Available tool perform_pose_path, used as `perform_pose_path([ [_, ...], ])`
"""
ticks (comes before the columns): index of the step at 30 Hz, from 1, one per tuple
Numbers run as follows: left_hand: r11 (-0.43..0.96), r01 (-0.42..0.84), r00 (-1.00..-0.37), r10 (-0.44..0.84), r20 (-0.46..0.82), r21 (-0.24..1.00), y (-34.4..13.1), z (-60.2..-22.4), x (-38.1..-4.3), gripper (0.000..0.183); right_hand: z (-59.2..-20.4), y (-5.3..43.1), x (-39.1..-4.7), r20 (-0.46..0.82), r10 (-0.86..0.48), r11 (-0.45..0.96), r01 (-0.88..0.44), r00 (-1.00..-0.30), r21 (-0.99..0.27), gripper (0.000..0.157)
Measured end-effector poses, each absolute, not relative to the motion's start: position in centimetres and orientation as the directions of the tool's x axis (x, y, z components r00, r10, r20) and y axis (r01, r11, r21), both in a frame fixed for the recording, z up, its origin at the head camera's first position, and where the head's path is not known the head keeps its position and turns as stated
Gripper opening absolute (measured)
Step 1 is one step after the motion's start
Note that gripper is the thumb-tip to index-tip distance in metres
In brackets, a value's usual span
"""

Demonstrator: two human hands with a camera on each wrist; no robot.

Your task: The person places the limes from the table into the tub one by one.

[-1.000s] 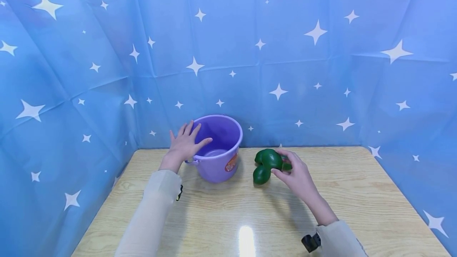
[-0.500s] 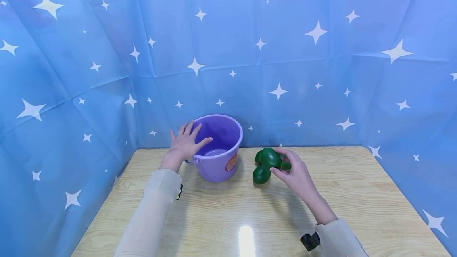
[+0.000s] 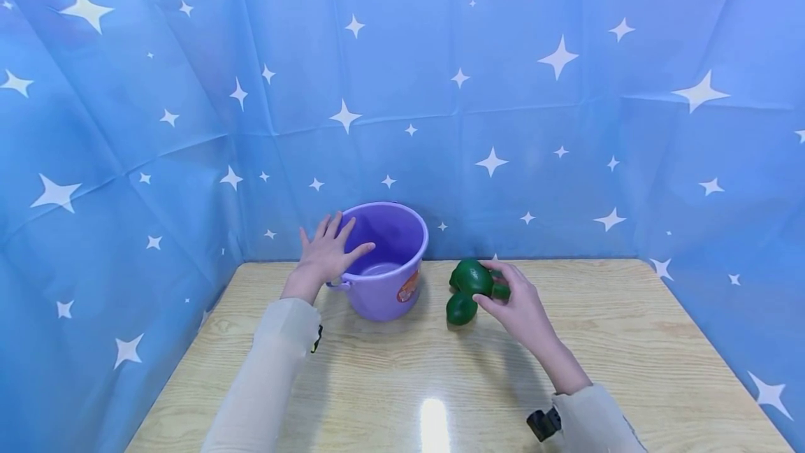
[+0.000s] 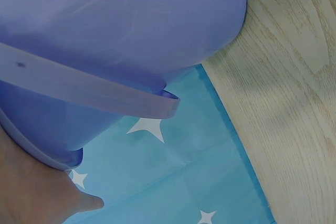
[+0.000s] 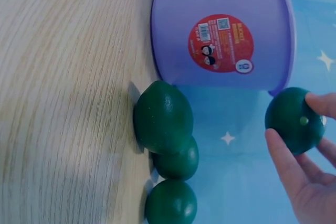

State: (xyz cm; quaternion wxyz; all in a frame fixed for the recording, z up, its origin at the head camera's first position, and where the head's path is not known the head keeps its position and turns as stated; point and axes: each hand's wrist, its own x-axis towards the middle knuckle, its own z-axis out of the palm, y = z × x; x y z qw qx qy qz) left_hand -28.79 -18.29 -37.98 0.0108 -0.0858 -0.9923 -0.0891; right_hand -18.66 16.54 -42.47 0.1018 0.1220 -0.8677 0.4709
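Observation:
My right hand (image 3: 520, 307) pinches a dark green lime (image 5: 289, 116) between thumb and fingers. In the right wrist view it hangs above the table, its pale stem end showing. Three more limes stay on the wood: a nearer lime (image 5: 163, 119), a partly hidden lime (image 5: 181, 160) and another lime (image 5: 172, 203). To the left stands a purple bucket (image 3: 377, 303), upright, with a red round label. My left hand (image 3: 323, 257) is at the bucket's left rim, fingers spread and thumb reaching across the opening. The left wrist view shows the hand (image 4: 37, 198) right beside the rim.
The light wooden table (image 3: 402, 362) ends at a blue curtain (image 3: 402, 75) with white stars, which runs behind it and along both sides. The bucket's handle (image 4: 94, 87) hangs along its outer side in the left wrist view.
My right hand has moved slightly left and up with the pinched lime. The left hand and the bucket have stayed in place.

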Motion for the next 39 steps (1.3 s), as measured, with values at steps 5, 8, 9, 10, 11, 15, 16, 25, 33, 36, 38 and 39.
perform_pose_path([
  [5,0.969,0.174,-0.985,0.169,0.04,0.178,-18.3,-38.0,-28.7,0.09,-42.4,16.4,-18.7,0.285,-0.116,0.532,-0.302,-0.951,-0.791,0.056],
  [8,0.968,0.173,-0.985,0.168,0.043,0.18,-18.3,-38.0,-28.6,0.091,-42.4,16.4,-18.7,0.286,-0.116,0.537,-0.302,-0.951,-0.787,0.056],
  [9,0.968,0.172,-0.985,0.167,0.043,0.181,-18.3,-38.0,-28.6,0.091,-42.3,16.3,-18.7,0.287,-0.116,0.539,-0.303,-0.951,-0.786,0.056],
  [10,0.968,0.172,-0.985,0.167,0.043,0.181,-18.3,-38.1,-28.6,0.091,-42.3,16.3,-18.8,0.288,-0.115,0.54,-0.303,-0.951,-0.785,0.056],
  [11,0.968,0.172,-0.985,0.166,0.044,0.183,-18.3,-38.1,-28.5,0.092,-42.3,16.3,-18.8,0.289,-0.115,0.54,-0.304,-0.951,-0.785,0.056],
  [15,0.968,0.171,-0.985,0.166,0.041,0.185,-18.3,-38.1,-28.5,0.092,-42.2,16.2,-18.9,0.29,-0.115,0.533,-0.306,-0.95,-0.789,0.056],
  [16,0.968,0.171,-0.985,0.166,0.041,0.185,-18.3,-38.1,-28.5,0.091,-42.2,16.2,-18.9,0.291,-0.116,0.531,-0.307,-0.95,-0.79,0.055],
  [25,0.969,0.169,-0.986,0.164,0.041,0.182,-18.3,-38.1,-28.6,0.091,-41.7,16.0,-19.1,0.287,-0.118,0.52,-0.306,-0.951,-0.798,0.055],
  [33,0.967,0.171,-0.985,0.166,0.043,0.186,-18.3,-38.0,-28.5,0.091,-41.3,15.7,-19.3,0.301,-0.124,0.508,-0.321,-0.946,-0.8,0.054],
  [36,0.967,0.172,-0.985,0.166,0.043,0.189,-18.3,-38.0,-28.5,0.091,-41.2,15.6,-19.4,0.31,-0.126,0.51,-0.329,-0.942,-0.795,0.054],
  [38,0.967,0.171,-0.985,0.166,0.042,0.189,-18.2,-37.9,-28.5,0.091,-41.1,15.5,-19.4,0.313,-0.126,0.51,-0.333,-0.941,-0.794,0.055],
  [39,0.967,0.171,-0.985,0.166,0.041,0.19,-18.2,-37.9,-28.5,0.091,-41.1,15.5,-19.4,0.315,-0.126,0.51,-0.334,-0.941,-0.792,0.055],
])
